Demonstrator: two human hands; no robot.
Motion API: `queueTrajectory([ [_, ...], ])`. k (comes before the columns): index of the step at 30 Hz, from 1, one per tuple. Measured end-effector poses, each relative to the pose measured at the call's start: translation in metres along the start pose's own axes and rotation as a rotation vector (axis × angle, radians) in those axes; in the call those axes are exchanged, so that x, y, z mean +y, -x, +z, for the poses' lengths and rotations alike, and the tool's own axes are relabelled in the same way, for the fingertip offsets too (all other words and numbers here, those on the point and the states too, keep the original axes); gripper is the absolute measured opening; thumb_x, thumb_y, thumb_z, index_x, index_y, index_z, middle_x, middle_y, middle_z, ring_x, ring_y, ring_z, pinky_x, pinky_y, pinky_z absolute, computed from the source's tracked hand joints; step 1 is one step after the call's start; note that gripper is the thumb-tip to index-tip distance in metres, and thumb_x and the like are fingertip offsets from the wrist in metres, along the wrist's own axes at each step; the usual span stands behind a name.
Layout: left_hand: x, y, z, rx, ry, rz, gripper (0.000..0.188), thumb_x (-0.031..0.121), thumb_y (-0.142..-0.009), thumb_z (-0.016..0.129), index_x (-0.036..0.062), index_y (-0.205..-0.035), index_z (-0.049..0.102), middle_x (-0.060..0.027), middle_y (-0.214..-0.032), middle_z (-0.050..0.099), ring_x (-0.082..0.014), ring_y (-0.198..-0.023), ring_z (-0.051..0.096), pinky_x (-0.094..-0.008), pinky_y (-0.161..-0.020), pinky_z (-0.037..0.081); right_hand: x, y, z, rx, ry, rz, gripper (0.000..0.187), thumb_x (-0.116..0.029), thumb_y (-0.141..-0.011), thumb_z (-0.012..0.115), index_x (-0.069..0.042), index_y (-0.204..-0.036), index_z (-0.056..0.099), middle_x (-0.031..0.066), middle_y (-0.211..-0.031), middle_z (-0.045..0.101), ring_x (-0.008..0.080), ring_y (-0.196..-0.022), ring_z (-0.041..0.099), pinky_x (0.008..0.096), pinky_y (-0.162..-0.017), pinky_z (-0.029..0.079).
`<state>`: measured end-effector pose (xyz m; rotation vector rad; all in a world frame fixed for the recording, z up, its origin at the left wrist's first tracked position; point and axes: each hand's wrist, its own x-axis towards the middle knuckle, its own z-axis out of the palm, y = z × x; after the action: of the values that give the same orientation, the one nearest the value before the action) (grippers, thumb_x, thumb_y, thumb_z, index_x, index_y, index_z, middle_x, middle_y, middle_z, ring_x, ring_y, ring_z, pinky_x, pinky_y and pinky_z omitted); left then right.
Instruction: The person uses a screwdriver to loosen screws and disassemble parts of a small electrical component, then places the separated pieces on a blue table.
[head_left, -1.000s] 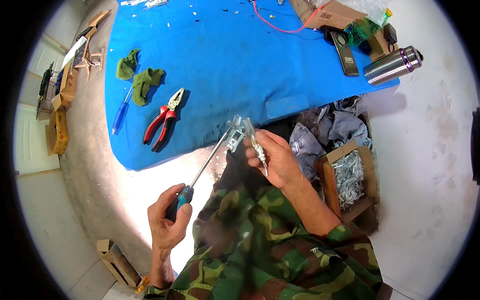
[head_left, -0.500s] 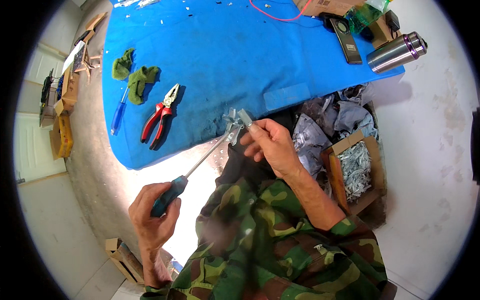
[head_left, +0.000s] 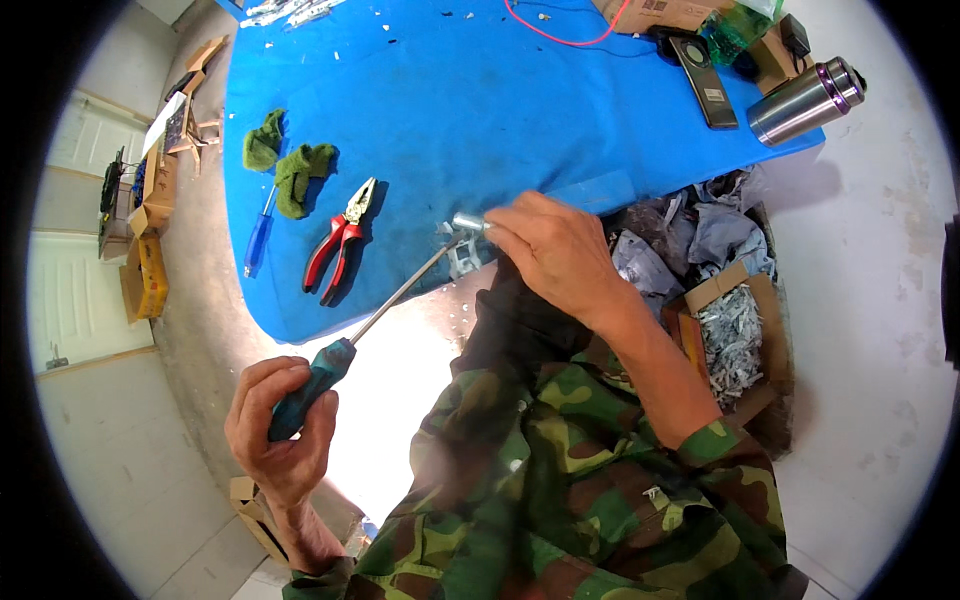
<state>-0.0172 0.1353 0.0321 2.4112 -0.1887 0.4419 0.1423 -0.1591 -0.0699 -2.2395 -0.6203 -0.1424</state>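
Observation:
My left hand (head_left: 275, 420) is wrapped round the teal handle of a screwdriver (head_left: 400, 292), low at the left. The screwdriver's long shaft slants up to the front edge of the blue table. At its tip is a pale, partly clear bracket-like piece (head_left: 464, 258). Just above the table edge, my right hand (head_left: 555, 250) is closed, its fingers smeared by motion. From its fingertips sticks a small silvery cylinder (head_left: 468, 221), close to the screwdriver tip; whether it joins the pale piece I cannot tell.
Red-handled pliers (head_left: 338, 240), a blue screwdriver (head_left: 258, 243) and green rags (head_left: 300, 180) lie on the table's left. A phone (head_left: 703, 85) and steel flask (head_left: 806, 103) are far right. Below stand grey plastic bags (head_left: 722, 232) and a carton (head_left: 768, 310) of pale scraps.
My right hand has turned knuckles-up, swinging the cylinder to point left. My left hand and screwdriver have drawn slightly down and left; the whole view has shifted a little.

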Motion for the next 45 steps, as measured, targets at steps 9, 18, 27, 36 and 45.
queueTrajectory([
  [9, 0.008, -0.008, -0.001, 0.026, -0.079, 0.018, 0.033, -0.005, -0.076, 0.084, 0.0037, -0.105, 0.07, -0.0172, -0.11, 0.073, -0.0258, -0.095, 0.073, -0.0344, -0.083, 0.06, 0.019, -0.006, 0.012, 0.021, 0.179, -0.171, 0.009, -0.017, -0.091, 0.072, -0.015, -0.099, 0.077, -0.0009, -0.092, 0.062, 0.0224, -0.091, 0.059, 0.0409, -0.078, 0.043],
  [18, 0.013, -0.031, 0.004, 0.057, -0.144, 0.125, 0.033, -0.004, -0.072, 0.085, 0.004, -0.1, 0.071, -0.0188, -0.099, 0.076, -0.0266, -0.086, 0.077, -0.0333, -0.072, 0.061, 0.023, -0.002, 0.019, 0.097, 0.155, -0.203, 0.012, -0.017, -0.091, 0.072, -0.015, -0.103, 0.076, -0.0021, -0.094, 0.062, 0.0206, -0.091, 0.057, 0.04, -0.08, 0.04],
  [27, 0.022, -0.038, 0.005, 0.001, -0.154, 0.06, 0.027, -0.003, -0.077, 0.081, 0.0053, -0.098, 0.068, -0.0161, -0.1, 0.075, -0.0246, -0.088, 0.074, -0.0351, -0.078, 0.058, 0.027, -0.001, 0.023, 0.125, 0.113, -0.194, 0.012, -0.015, -0.089, 0.074, -0.015, -0.101, 0.077, -0.0027, -0.094, 0.063, 0.0197, -0.091, 0.057, 0.0395, -0.081, 0.039],
  [36, 0.024, -0.05, 0.007, 0.038, -0.175, 0.076, 0.027, -0.002, -0.075, 0.084, 0.0033, -0.097, 0.068, -0.0165, -0.093, 0.074, -0.0236, -0.079, 0.074, -0.0317, -0.069, 0.058, 0.028, -0.001, 0.024, 0.153, 0.087, -0.193, 0.014, -0.014, -0.086, 0.075, -0.016, -0.1, 0.076, -0.0032, -0.094, 0.063, 0.0203, -0.092, 0.058, 0.0397, -0.08, 0.04],
  [45, 0.032, -0.054, 0.01, 0.077, -0.218, 0.061, 0.026, -0.001, -0.077, 0.084, 0.0032, -0.097, 0.069, -0.014, -0.09, 0.074, -0.0217, -0.077, 0.073, -0.0309, -0.068, 0.057, 0.028, -0.003, 0.019, 0.099, 0.096, -0.189, 0.019, -0.012, -0.086, 0.08, -0.014, -0.104, 0.077, -0.002, -0.095, 0.065, 0.0211, -0.093, 0.059, 0.0387, -0.082, 0.041],
])
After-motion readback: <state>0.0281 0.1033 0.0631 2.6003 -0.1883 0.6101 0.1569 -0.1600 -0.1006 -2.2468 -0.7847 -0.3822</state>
